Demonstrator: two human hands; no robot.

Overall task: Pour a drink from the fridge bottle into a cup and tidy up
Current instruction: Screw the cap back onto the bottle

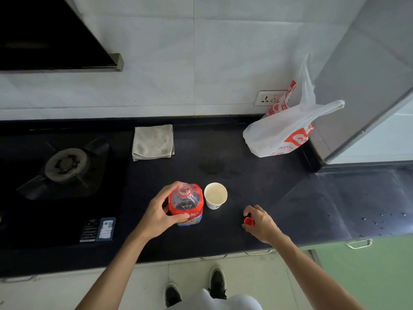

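A clear plastic bottle (186,203) with a red label stands upright on the black counter (223,231), its neck uncapped. My left hand (159,214) is wrapped around its left side. Just to the right of the bottle stands a white paper cup (215,195), upright and apart from both hands. My right hand (260,223) rests on the counter further right, with its fingertips around the red bottle cap (248,221), which sits at counter level.
A gas hob (64,166) fills the counter's left side. A folded grey cloth (153,142) lies at the back. A white and red plastic bag (288,128) sits at the back right beside the fridge (366,86). Water drops dot the counter's right end.
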